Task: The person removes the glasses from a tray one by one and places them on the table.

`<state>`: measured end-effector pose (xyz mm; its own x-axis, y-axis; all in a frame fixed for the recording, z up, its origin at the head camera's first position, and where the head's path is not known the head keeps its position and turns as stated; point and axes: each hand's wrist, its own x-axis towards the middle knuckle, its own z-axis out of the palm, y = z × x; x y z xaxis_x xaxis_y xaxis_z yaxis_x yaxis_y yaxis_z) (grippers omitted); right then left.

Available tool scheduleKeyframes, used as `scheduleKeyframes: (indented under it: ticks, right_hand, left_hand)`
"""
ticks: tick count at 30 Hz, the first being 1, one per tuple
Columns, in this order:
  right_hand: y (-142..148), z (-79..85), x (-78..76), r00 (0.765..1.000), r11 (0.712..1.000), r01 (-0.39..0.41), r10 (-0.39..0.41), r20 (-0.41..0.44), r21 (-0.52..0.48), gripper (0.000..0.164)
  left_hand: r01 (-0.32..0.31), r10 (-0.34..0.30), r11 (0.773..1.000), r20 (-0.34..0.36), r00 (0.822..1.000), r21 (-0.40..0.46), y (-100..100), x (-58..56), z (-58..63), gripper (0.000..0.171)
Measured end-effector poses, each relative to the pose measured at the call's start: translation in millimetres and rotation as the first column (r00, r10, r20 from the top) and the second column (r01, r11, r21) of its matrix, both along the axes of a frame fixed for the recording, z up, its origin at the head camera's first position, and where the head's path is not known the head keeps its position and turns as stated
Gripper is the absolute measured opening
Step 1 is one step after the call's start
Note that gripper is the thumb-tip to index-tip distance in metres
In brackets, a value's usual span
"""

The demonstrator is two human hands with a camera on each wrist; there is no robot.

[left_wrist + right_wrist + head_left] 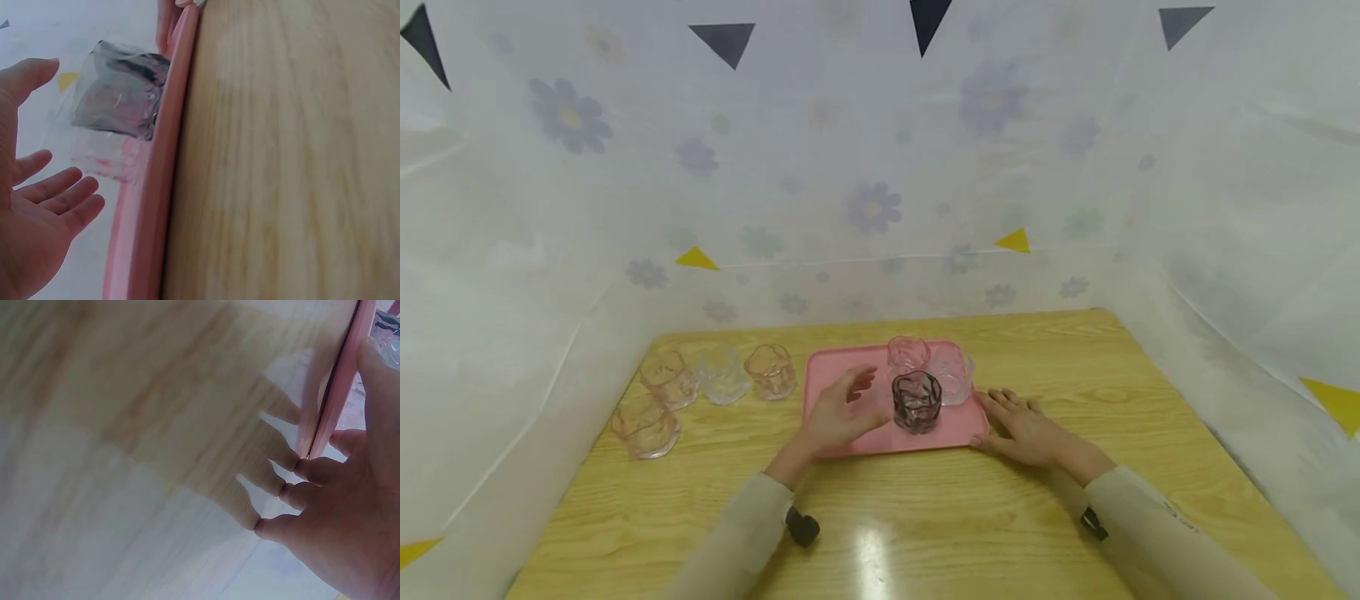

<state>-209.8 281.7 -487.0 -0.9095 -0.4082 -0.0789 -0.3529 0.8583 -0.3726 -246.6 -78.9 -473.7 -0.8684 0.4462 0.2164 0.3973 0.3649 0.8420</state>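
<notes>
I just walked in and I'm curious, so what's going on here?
A person's left hand is held open over a pink tray, beside a dark glass but not gripping it. The right hand rests at the tray's right edge. Two lighter glasses sit behind the dark one on the tray, and four more glasses are on the table, left of the tray.

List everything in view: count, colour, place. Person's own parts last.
Tray: 1, pink, on table
Dark glass: 1, smoky, on tray
Pinkish tray glass: 1, pinkish, tray's far side
Clear tray glass: 1, colourless, tray's right
Pinkish glasses: 3, pinkish, table's left
Clear table glass: 1, colourless, among those
Table: 1, light wood, below
Sheeting: count unclear, white, flowered, around table
Dark triangles: 4, dark, on sheeting
Yellow triangles: 4, yellow, on sheeting
Left hand: 1, bare, over tray
Right hand: 1, bare, tray's right edge
Sleeves: 2, pale, forearms
</notes>
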Motion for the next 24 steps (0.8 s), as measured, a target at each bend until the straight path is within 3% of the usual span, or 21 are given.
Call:
scheduleKeyframes:
  ticks: [7, 11, 18, 24]
  right_hand:
    - [2, -3.3, -3.1, 1.0, 1.0, -0.009, 0.009, 0.004, -0.005, 0.089]
    - [3, -5.9, -3.5, 1.0, 1.0, -0.008, 0.009, 0.005, -0.01, 0.09]
    - [2, -7.9, -4.1, 1.0, 1.0, -0.005, 0.005, 0.002, -0.012, 0.091]
    - [2, -6.5, -2.9, 1.0, 1.0, -0.002, 0.002, -0.002, -0.001, 0.09]
  left_hand:
    - [-0.035, 0.035, 0.999, 0.035, 0.999, -0.014, 23, -0.9, -13.4, 0.084]
    - [-0.024, 0.024, 1.0, 0.046, 0.999, 0.007, 31, -1.9, -20.5, 0.086]
    - [0.011, -0.011, 1.0, 0.025, 1.0, -0.01, 40, -5.5, -25.3, 0.094]
    - [-0.002, 0.003, 1.0, 0.019, 1.0, -0.023, 45, -9.1, -28.7, 0.097]
